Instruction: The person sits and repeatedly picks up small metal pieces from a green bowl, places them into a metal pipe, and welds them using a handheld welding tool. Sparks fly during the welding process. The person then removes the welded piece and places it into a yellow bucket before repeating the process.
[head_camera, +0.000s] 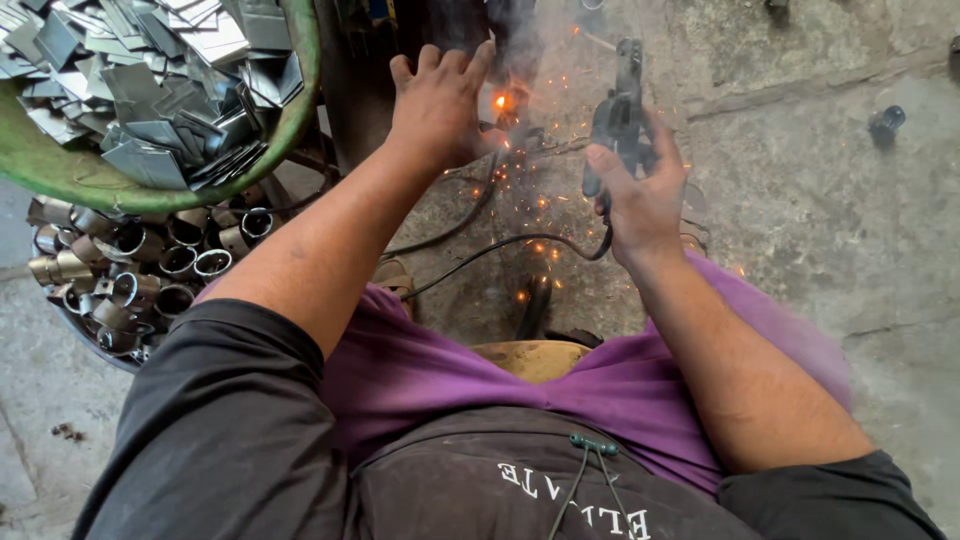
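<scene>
- Right hand (640, 195) has its fingers wrapped round the welding holder (618, 115), cable trailing down.
- Left hand (440, 100), fingers spread open, steadies the workpiece by the glowing weld spot (502, 101).
- Looks mid-weld; next probably needs a steady rod on the seam.
- Far left: green bowl (60, 170) of metal plates, short tubes (150, 270) below.

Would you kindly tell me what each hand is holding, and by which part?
The right hand grips a welding electrode holder by its handle. The left hand reaches toward the glowing weld; whether it holds anything cannot be told.
</scene>
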